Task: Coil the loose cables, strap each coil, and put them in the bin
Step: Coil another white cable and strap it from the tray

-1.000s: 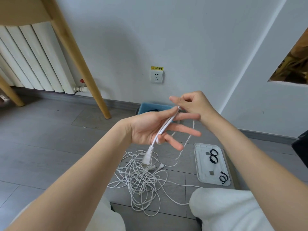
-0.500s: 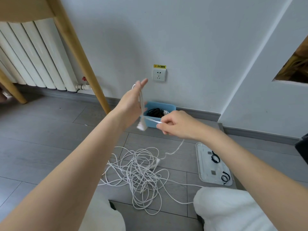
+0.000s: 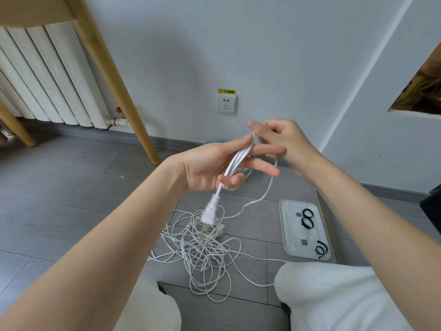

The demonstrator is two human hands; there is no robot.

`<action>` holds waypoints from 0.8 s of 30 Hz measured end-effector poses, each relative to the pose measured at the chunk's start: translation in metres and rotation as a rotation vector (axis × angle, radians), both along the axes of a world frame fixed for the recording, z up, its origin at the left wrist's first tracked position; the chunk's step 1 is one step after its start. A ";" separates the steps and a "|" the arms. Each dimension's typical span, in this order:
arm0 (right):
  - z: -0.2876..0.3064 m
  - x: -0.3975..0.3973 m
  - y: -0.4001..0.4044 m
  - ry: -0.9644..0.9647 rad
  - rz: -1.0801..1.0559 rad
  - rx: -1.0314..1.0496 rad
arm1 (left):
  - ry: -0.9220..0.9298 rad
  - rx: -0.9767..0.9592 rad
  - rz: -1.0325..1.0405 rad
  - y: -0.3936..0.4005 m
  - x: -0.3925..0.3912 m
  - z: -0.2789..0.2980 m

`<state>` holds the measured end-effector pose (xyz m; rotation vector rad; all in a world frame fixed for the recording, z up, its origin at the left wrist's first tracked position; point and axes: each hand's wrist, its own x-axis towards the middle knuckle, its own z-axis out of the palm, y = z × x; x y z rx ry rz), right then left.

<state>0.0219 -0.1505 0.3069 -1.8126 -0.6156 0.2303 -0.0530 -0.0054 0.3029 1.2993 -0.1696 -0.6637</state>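
Note:
A white cable lies in a loose tangle (image 3: 205, 249) on the grey floor. My left hand (image 3: 214, 166) is held palm up with fingers spread, and two or three turns of the cable (image 3: 238, 161) run across its palm, the white plug (image 3: 210, 212) dangling below. My right hand (image 3: 281, 139) pinches the cable at my left fingertips; a strand drops from there to the tangle. The blue bin (image 3: 214, 141) by the wall is almost hidden behind my hands. Black straps (image 3: 307, 218) lie on a white tray (image 3: 286, 225) at the right.
A wooden table leg (image 3: 114, 80) slants down at the left, with a white radiator (image 3: 40, 80) behind it. A wall socket (image 3: 226, 103) sits above the bin. My knees in white trousers (image 3: 334, 295) frame the tangle at the bottom.
My right hand rose from near the bin back up to my left fingertips, laying another turn over the left palm. My left hand dropped and turned palm up.

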 end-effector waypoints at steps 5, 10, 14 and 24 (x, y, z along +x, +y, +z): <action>-0.020 -0.014 0.012 0.181 0.090 -0.221 | -0.012 -0.301 0.134 -0.007 0.005 0.003; -0.029 -0.025 0.014 0.033 0.233 -0.599 | -0.154 0.107 0.488 0.005 0.015 -0.005; -0.017 -0.025 0.009 -0.161 0.381 -0.824 | -0.225 0.626 0.500 -0.001 0.007 -0.015; 0.023 -0.004 -0.011 -0.147 0.037 -0.237 | -0.234 0.770 0.285 0.006 0.006 -0.016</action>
